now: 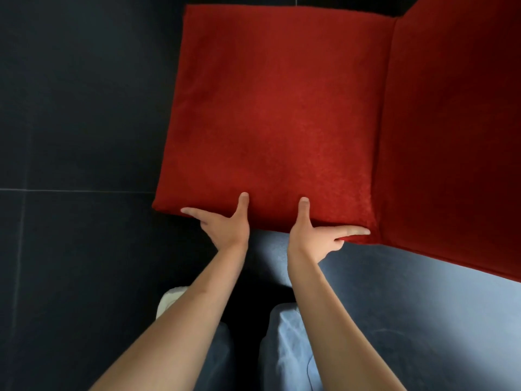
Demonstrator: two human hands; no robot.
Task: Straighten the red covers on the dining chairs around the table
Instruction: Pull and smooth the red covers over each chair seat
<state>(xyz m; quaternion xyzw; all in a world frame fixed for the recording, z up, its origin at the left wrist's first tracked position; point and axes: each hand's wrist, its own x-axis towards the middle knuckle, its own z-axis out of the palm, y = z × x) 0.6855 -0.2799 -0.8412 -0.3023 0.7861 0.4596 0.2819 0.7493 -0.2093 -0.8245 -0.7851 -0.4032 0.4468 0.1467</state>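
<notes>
I've got both hands — left hand, right hand — pinching the red cover's near seat edge, thumbs on top. Next, I'd judge, tug it taut — evenly.

Light falls from the right and slightly behind, brightest on the middle of the red seat cover, which fades darker toward its far edge and left side. The chair back just right of the seat sits in deep shade. The floor left of the seat is very dim, while below the seat a pale bluish patch glows. Straight edges bow near the frame borders; the forearms nearest the camera look soft.
</notes>
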